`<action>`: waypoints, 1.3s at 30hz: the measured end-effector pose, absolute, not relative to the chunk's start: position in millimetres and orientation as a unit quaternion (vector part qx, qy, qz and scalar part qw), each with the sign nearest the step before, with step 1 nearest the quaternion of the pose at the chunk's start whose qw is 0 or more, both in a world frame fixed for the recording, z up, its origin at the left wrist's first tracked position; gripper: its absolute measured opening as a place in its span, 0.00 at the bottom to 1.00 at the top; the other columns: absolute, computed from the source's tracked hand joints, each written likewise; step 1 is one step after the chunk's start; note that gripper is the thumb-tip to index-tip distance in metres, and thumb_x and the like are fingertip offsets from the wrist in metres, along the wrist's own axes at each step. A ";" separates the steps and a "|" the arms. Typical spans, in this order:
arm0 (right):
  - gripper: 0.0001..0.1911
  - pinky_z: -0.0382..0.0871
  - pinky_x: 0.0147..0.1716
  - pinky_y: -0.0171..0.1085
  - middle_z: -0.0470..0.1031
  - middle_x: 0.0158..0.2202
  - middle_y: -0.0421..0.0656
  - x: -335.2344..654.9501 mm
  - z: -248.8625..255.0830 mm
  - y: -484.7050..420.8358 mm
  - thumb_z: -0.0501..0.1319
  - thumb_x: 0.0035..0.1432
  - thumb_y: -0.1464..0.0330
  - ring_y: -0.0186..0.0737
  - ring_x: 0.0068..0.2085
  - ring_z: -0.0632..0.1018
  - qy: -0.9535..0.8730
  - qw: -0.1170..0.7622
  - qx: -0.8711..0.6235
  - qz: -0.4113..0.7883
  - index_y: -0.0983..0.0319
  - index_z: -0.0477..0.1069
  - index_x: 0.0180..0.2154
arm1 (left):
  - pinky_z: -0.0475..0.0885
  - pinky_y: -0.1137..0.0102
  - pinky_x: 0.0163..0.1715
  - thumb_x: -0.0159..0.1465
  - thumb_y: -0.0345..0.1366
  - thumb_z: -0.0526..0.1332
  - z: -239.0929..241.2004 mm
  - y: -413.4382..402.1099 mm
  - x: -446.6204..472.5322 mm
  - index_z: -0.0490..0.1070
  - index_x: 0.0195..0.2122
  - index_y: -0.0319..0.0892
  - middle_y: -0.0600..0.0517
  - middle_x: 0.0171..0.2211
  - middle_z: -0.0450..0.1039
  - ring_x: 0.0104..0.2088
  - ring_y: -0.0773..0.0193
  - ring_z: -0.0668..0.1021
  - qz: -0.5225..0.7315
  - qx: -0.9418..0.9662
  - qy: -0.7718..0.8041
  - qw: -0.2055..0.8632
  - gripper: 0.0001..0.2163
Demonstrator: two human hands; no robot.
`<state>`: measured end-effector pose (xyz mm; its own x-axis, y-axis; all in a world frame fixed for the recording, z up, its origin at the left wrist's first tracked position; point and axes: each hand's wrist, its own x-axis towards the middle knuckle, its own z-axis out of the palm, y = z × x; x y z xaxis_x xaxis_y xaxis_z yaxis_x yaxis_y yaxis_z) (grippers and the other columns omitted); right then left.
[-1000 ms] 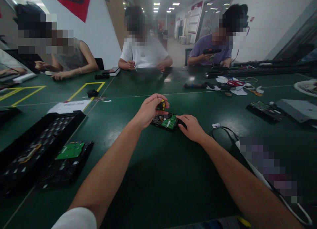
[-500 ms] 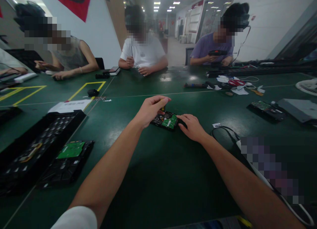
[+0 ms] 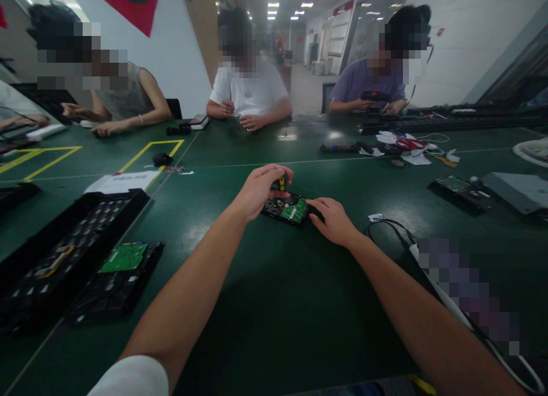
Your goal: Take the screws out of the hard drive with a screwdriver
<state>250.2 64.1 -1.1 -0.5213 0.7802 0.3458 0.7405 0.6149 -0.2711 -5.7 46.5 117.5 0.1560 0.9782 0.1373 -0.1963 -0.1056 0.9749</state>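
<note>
A hard drive (image 3: 294, 211) with a green circuit board lies on the green table in front of me. Above its left part, my left hand (image 3: 265, 190) is closed around a short yellow-and-black screwdriver (image 3: 281, 183), which stands upright over the drive. The tip of the screwdriver is hidden by the fingers. My right hand (image 3: 331, 218) holds the right end of the drive, index finger on the edge near the board and thumb lower at the same end.
To the left are a long black tray (image 3: 77, 242) and another hard drive (image 3: 122, 259). A third drive (image 3: 460, 192) lies at right near a grey box (image 3: 518, 190). A cable (image 3: 391, 222) runs beside my right forearm. Several co-workers sit across the table (image 3: 274, 316).
The fingers of my left hand have shifted on the screwdriver, so more of its yellow-and-black handle shows. The drive and my right hand stay in place.
</note>
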 end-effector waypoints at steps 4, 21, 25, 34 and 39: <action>0.23 0.64 0.61 0.56 0.74 0.60 0.52 249.4 -2.4 64.7 0.57 0.72 0.63 0.56 0.61 0.73 -0.868 0.226 -0.440 0.042 0.58 0.68 0.65 | 0.79 0.71 0.29 0.65 0.39 0.63 118.9 46.4 -7.5 0.79 0.38 0.38 0.43 0.42 0.76 0.41 0.60 0.77 0.528 0.525 0.384 0.545 0.10; 0.24 0.65 0.60 0.57 0.74 0.60 0.51 251.2 -5.3 65.5 0.57 0.72 0.62 0.56 0.61 0.72 -0.868 0.234 -0.436 0.045 0.55 0.68 0.66 | 0.74 0.74 0.29 0.62 0.47 0.71 112.2 49.4 -3.4 0.78 0.37 0.40 0.47 0.39 0.77 0.40 0.63 0.77 0.533 0.539 0.389 0.524 0.14; 0.24 0.64 0.60 0.58 0.74 0.60 0.51 251.5 -5.8 66.2 0.57 0.72 0.62 0.56 0.61 0.72 -0.870 0.237 -0.431 0.044 0.54 0.67 0.67 | 0.73 0.75 0.29 0.64 0.48 0.69 110.0 51.6 -7.2 0.83 0.43 0.43 0.45 0.50 0.79 0.46 0.59 0.77 0.518 0.571 0.406 0.491 0.15; 0.23 0.65 0.61 0.57 0.74 0.60 0.52 249.7 -2.6 64.4 0.57 0.71 0.62 0.56 0.61 0.73 -0.870 0.232 -0.433 0.046 0.57 0.68 0.65 | 0.75 0.72 0.30 0.65 0.41 0.67 113.9 49.1 -7.5 0.75 0.45 0.41 0.47 0.39 0.77 0.41 0.61 0.79 0.510 0.549 0.379 0.543 0.11; 0.23 0.65 0.61 0.56 0.74 0.60 0.52 250.0 -3.6 64.4 0.57 0.72 0.62 0.56 0.61 0.73 -0.867 0.232 -0.439 0.044 0.57 0.68 0.65 | 0.78 0.68 0.32 0.66 0.39 0.65 114.6 48.3 -5.6 0.71 0.42 0.42 0.45 0.41 0.79 0.42 0.57 0.82 0.524 0.498 0.376 0.580 0.08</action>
<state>250.0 64.4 -3.6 -0.5070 0.7817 0.3633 0.7412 0.6105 -0.2792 -5.6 48.3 114.6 0.1678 0.9820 0.0864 -0.2340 -0.0454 0.9712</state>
